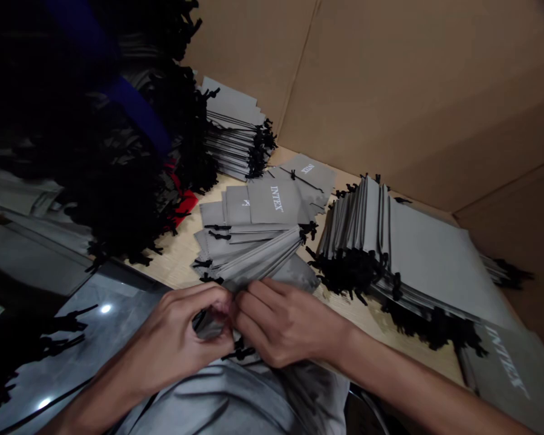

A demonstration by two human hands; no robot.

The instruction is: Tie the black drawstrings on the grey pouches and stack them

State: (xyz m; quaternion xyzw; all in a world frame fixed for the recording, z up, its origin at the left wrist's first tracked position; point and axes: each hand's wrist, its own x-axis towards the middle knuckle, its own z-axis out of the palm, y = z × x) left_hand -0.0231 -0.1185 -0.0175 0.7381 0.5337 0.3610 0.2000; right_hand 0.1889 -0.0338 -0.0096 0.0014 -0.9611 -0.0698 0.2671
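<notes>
Drawstring pouch (210,324) pinched at the neck between left hand (181,341) and right hand (283,323), seemingly to keep its black drawstring (239,353) reachable

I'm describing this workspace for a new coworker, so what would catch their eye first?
First come the left hand and right hand at bottom centre, pinching a grey drawstring pouch between them. Just above, loose pouches printed INTEX fan across a light wooden table, with a thick stack of black-corded pouches to the right. A dark heap of black cords looms at upper left.
</notes>
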